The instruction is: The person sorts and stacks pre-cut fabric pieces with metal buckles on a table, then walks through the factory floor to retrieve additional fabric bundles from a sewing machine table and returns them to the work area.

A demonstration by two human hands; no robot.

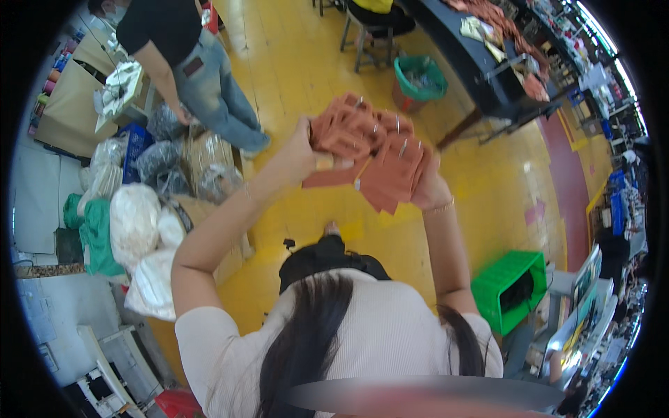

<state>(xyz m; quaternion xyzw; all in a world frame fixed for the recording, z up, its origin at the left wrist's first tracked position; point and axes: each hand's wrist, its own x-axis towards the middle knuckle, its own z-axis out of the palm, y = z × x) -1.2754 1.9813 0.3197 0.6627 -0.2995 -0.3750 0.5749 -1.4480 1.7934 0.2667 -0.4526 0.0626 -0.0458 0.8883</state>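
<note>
A bundle of rust-coloured fabric pieces (369,139) is held up in front of me between both hands. Its pieces are stacked and folded into loops, with small shiny metal bits along the top. Flat cloth ends hang from the underside, and a small pale spot shows on them. My left hand (301,152) grips the bundle's left side, fingers partly hidden behind the cloth. On the opposite side my right hand (432,187) is closed around the edge, most of its fingers out of sight behind the pieces.
White sacks (136,223) and dark plastic bags (160,164) pile up at left beside a standing person (188,63). A green bin with a liner (421,76) stands ahead near a black table (446,42). A bright green crate (509,289) lies at right on the yellow floor (279,76).
</note>
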